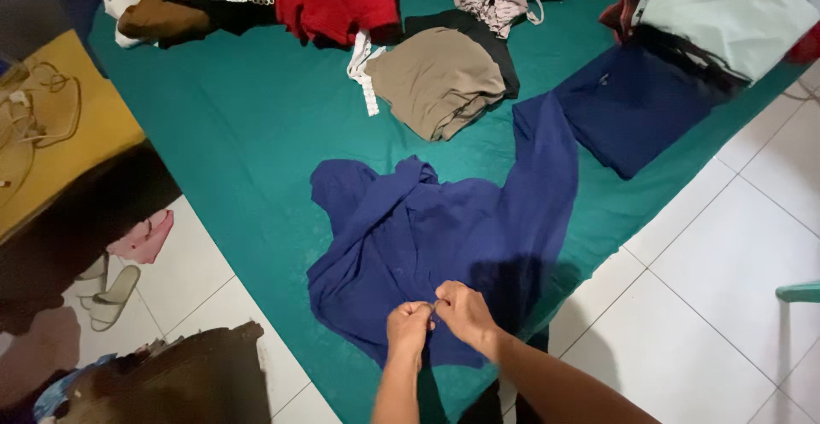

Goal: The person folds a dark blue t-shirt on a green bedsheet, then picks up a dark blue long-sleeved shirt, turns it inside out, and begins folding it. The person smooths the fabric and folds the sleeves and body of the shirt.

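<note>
two bare forearms, no sleeves, left hand, right hand, no rings

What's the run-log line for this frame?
left hand pinching blue garment hem | right hand pinching same hem | garment spread on green sheet

Rumpled dark blue garment, spread flat on green sheet, one sleeve outstretched

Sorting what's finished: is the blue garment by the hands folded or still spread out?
Spread out, not folded: the blue garment lies rumpled and open on the green sheet, while both hands pinch its near edge.
</note>
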